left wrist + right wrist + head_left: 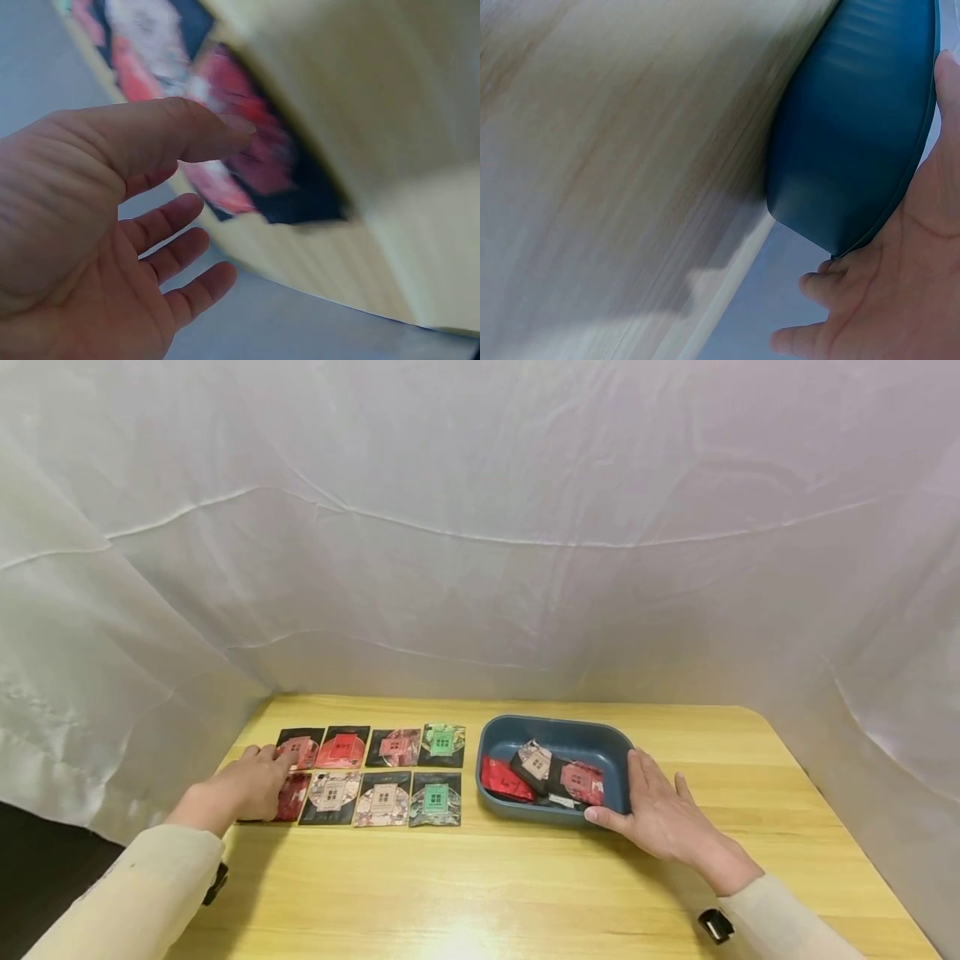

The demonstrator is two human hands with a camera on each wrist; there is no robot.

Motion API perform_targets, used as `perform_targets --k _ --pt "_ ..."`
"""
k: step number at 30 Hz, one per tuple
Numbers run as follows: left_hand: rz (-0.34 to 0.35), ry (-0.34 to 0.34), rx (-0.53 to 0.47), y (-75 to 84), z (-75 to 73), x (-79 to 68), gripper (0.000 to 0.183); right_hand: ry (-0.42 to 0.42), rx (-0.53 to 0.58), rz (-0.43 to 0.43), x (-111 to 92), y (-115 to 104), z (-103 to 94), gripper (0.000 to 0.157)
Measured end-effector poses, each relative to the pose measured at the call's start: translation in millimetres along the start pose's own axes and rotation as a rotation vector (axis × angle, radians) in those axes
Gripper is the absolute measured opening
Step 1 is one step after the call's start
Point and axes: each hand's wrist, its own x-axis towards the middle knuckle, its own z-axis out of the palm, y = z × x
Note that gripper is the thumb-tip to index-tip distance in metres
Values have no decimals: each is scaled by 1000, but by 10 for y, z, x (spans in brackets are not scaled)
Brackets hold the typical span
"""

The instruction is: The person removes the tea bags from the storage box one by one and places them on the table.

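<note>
Yellow bench (450, 893), blue tub (570, 735), neat packets (385, 795)

The tub has more packets inside. The right hand (663, 810) touches the tub's right end, fingers straight, not gripping. The left hand (255, 781) has fingers spread loosely over the leftmost packets in the two rows. Best to nudge gently and keep edges lined up.

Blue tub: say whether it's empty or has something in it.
Not empty: the tub holds several packets toward its near side; behind them, its blue inside shows bare.
</note>
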Motion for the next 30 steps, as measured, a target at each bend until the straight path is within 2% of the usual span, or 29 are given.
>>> perform_targets --k 5,8,12,17,22,26,30 --pt "57 113 -28 278 -161 70 71 4 -8 -8 10 -25 -24 128" --pt "95 157 -33 515 -259 116 63 4 -9 -11 14 -40 -32 128" --pt "152 193 -35 885 -376 210 62 3 -9 -9 15 -49 -35 127" --pt "230 198 -85 1435 -514 403 65 -3 -13 -3 14 -48 -34 128" --pt "315 193 -93 2033 -643 626 64 -6 -10 2 8 -40 -30 129" --pt "377 190 -41 2412 -677 768 64 -10 -5 5 4 -28 -23 127" --pt "423 180 28 2702 -651 875 64 -6 -4 3 -1 -18 -26 127"
